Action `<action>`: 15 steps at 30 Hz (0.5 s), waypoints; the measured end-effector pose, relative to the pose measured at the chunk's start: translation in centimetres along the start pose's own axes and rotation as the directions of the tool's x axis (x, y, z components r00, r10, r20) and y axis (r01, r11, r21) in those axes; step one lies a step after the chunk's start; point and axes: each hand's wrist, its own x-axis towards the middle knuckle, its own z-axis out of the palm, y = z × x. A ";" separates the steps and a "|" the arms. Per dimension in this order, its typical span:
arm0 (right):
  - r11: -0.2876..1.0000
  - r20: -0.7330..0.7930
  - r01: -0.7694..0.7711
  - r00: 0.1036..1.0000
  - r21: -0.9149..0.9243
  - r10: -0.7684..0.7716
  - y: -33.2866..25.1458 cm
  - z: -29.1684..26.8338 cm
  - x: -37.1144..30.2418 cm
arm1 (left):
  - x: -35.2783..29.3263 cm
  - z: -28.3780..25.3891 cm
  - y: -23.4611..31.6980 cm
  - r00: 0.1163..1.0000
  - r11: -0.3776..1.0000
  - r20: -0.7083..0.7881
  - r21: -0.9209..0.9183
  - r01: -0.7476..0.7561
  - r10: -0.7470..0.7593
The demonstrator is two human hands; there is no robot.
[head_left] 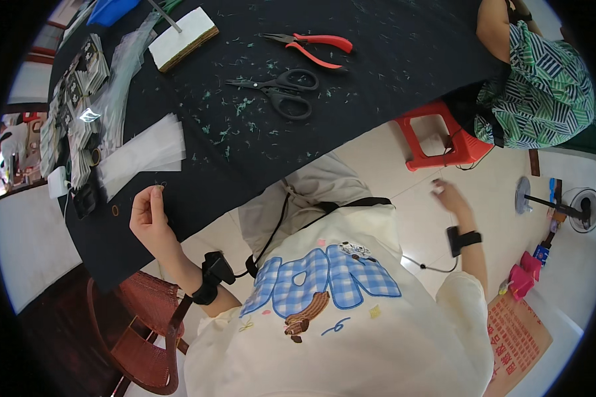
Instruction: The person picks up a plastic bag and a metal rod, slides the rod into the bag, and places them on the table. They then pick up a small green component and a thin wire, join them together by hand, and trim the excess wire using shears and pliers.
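Thumb and forefinger of the left hand pinch a tiny, barely visible piece at the edge of the black table; it looks feather-light and easily dropped, best nipped at its end. The right hand hangs loosely open, empty. Nearby: one stack of clear sleeves, one pair of black scissors, one pair of red pliers.

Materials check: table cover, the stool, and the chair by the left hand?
Table cover: matte black cloth, by its soft draped edge and clinging green scraps. Stool: glossy red moulded plastic, likely. Chair below the left hand: reddish-brown woven seat, rattan or similar, on a curved frame; material unclear.
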 end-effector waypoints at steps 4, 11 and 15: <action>0.986 -0.443 0.041 0.890 -0.163 -0.110 0.8 -11.9 -0.7 | -0.2 0.2 0.1 1.000 1.000 0.004 0.006 -0.015 0.015; 0.935 -0.568 0.172 0.755 -0.310 -0.327 -4.0 -26.7 -3.0 | -0.1 0.4 -0.2 0.999 0.999 -0.015 0.007 -0.041 0.041; 0.902 -0.629 0.136 0.674 -0.410 -0.387 -7.6 -33.8 -6.3 | 0.1 0.2 -0.4 0.997 0.997 -0.008 -0.009 -0.079 0.079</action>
